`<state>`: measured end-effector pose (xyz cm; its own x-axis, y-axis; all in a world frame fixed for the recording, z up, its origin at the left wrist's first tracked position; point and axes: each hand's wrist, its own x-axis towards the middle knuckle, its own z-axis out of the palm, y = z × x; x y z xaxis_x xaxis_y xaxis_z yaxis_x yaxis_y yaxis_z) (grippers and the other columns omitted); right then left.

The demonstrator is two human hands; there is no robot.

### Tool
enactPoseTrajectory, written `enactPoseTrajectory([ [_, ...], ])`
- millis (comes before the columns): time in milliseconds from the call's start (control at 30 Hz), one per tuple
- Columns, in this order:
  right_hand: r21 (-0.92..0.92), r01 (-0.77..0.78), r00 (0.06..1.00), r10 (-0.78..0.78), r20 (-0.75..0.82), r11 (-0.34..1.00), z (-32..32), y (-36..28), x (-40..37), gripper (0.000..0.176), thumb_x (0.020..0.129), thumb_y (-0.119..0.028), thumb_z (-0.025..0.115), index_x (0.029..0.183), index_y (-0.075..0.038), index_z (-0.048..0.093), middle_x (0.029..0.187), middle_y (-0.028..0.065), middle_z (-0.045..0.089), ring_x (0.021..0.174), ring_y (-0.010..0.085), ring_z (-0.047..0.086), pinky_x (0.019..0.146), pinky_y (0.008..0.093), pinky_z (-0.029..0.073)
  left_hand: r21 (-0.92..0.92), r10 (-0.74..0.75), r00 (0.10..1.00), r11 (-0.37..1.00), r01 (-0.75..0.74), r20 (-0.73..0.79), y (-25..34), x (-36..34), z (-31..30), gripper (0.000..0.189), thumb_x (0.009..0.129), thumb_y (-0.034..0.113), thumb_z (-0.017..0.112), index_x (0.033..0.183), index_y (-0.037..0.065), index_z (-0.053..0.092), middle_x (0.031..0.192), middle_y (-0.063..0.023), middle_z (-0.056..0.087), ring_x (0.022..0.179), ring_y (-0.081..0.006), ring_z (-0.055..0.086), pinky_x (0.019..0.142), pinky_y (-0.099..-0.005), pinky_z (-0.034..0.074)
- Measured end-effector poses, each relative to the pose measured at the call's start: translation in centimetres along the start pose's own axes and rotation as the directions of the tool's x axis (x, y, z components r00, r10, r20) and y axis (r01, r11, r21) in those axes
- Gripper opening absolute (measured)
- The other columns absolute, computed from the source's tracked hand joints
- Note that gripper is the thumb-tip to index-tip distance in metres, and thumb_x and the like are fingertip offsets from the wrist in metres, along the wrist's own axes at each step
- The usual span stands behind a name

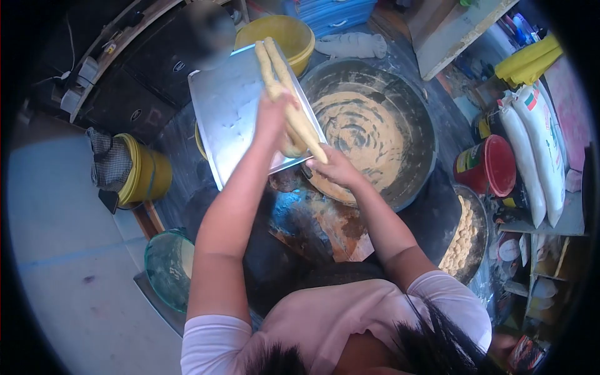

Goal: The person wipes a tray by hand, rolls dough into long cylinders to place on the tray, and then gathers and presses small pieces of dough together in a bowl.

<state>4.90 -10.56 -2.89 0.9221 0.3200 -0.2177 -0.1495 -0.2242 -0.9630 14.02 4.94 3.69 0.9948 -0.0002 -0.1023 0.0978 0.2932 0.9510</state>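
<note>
1. Head view: the left hand [273,115] has its grip closed around the middle of two long dough ropes [275,65]. The ropes stretch along the right edge of a metal tray [228,106].
2. The right hand [334,169] has its grip pinched shut on the ropes' near end.
3. A large dough-smeared basin [387,100] sits just beside the tray's right edge, and a yellow bowl [294,31] stands beyond the tray's far corner.
</note>
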Motion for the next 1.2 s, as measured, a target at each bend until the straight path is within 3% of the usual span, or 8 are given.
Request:
enactPoseTrajectory([
  [167,0.315,-0.074,0.979,0.009,0.205,0.946,1.7,-3.7,3.6,0.033,0.087,-0.027,0.058,0.107,-0.003,0.046,0.069,0.0002,0.048,0.05,0.0073,0.045,0.044,0.0213,0.038,-0.442,-0.323,0.931,0.869,0.221,-0.168,-2.0,6.7,-8.5,0.026,0.091,0.02,0.048,0.107,0.003,0.039,0.096,-0.016,0.05,0.087,-0.026,0.052,0.081,-0.0408,0.044],
  [367,0.442,-0.005,0.956,-0.126,0.266,0.897,2.8,-10.6,12.7,0.037,0.087,-0.024,0.056,0.114,-0.002,0.042,0.079,0.0033,0.054,0.051,0.0076,0.046,0.043,0.0223,0.038,-0.679,-0.223,0.965,0.73,0.073,-0.136,3.6,4.1,-7.3,0.062,0.085,0.042,0.052,0.127,0.001,0.032,0.128,-0.0211,0.034,0.117,-0.0329,0.038,0.099,-0.045,0.03],
  [467,0.312,0.185,0.968,-0.228,0.106,0.932,3.9,-10.9,16.1,0.041,0.086,-0.022,0.054,0.121,-0.003,0.042,0.078,0.0056,0.056,0.05,0.01,0.05,0.044,0.0242,0.044,-0.587,0.046,0.998,0.807,-0.057,-0.034,4.1,4.7,-8.2,0.092,0.078,0.052,0.057,0.142,0.006,0.009,0.145,-0.0208,0.008,0.131,-0.0335,0.02,0.104,-0.0469,0.022],
  [533,-0.241,0.122,0.985,-0.148,-0.09,0.963,4.0,-10.2,16.3,0.047,0.081,-0.023,0.055,0.122,-0.002,0.044,0.083,0.0151,0.062,0.063,0.0206,0.061,0.054,0.0322,0.049,-0.518,0.066,0.998,0.853,-0.062,-0.011,4.3,4.8,-8.7,0.09,0.078,0.052,0.057,0.141,0.006,0.013,0.146,-0.0206,0.005,0.135,-0.0345,0.009,0.107,-0.0468,0.012],
  [633,-0.757,0.076,0.997,-0.046,0.061,0.649,3.7,-5.6,16.2,0.036,0.078,-0.022,0.053,0.106,-0.001,0.06,0.091,0.0239,0.062,0.086,0.0347,0.061,0.078,0.0394,0.047,-0.296,-0.212,0.973,0.939,0.177,-0.091,1.0,6.1,-9.8,0.087,0.078,0.051,0.058,0.14,0.007,0.018,0.146,-0.0209,0.008,0.134,-0.0357,0.006,0.107,-0.0473,0.007],
  [867,-0.466,0.136,0.964,-0.225,-0.14,0.874,3.4,-3.1,10.6,0.029,0.079,-0.019,0.053,0.101,-0.002,0.063,0.101,0.0205,0.06,0.093,0.0336,0.059,0.083,0.0372,0.045,-0.16,-0.362,0.909,0.929,0.333,-0.208,-5.2,5.3,-9.0,0.078,0.084,0.048,0.052,0.137,0.0,0.022,0.142,-0.0192,0.023,0.131,-0.032,0.022,0.106,-0.045,0.015],
  [1067,-0.906,0.086,0.941,-0.333,-0.063,0.414,5.2,-1.3,8.8,0.062,0.082,-0.037,0.051,0.135,-0.009,0.035,0.139,0.0177,0.032,0.13,0.0294,0.03,0.108,0.043,0.02,-0.108,-0.277,0.959,0.953,0.283,0.069,-5.4,5.2,-6.5,0.066,0.089,0.045,0.042,0.134,-0.001,0.031,0.136,-0.0148,0.036,0.126,-0.0268,0.032,0.105,-0.0428,0.02],
  [1200,-0.861,0.092,0.9,-0.412,-0.143,0.5,5.9,0.8,9.3,0.063,0.086,-0.037,0.044,0.138,-0.006,0.026,0.143,0.0173,0.024,0.134,0.0309,0.021,0.109,0.0458,0.011,-0.188,-0.222,0.974,0.955,0.228,0.052,-6.2,5.4,-6.4,0.063,0.09,0.045,0.042,0.133,-0.001,0.032,0.136,-0.0139,0.036,0.125,-0.0247,0.032,0.105,-0.0376,0.021],
])
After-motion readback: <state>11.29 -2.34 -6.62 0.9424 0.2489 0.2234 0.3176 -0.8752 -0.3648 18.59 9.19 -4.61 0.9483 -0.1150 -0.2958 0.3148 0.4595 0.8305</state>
